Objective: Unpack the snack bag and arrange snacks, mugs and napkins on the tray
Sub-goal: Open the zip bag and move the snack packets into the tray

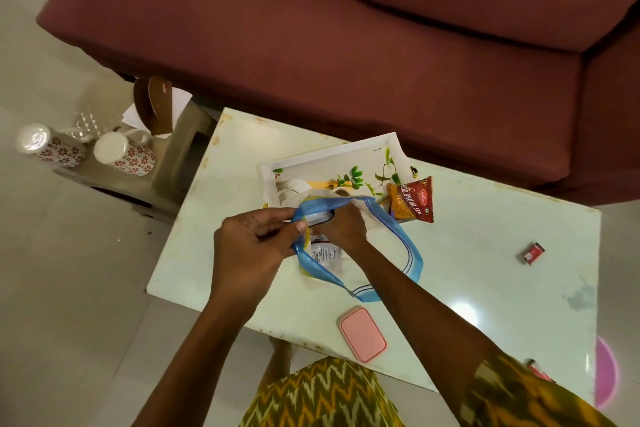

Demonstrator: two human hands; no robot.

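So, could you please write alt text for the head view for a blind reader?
A person's left grip pinches the blue rim of the snack bag while the right grip reaches inside, over a white table. A red snack packet lies by the floral tray; two mugs stand on a stool.

Blue-rimmed snack bag (412,253) gapes at tray (329,156) edge — red packet (410,199) alongside.

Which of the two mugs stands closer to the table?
The matte-topped mug, on the side toward the table; the shiny-topped mug sits farther left.
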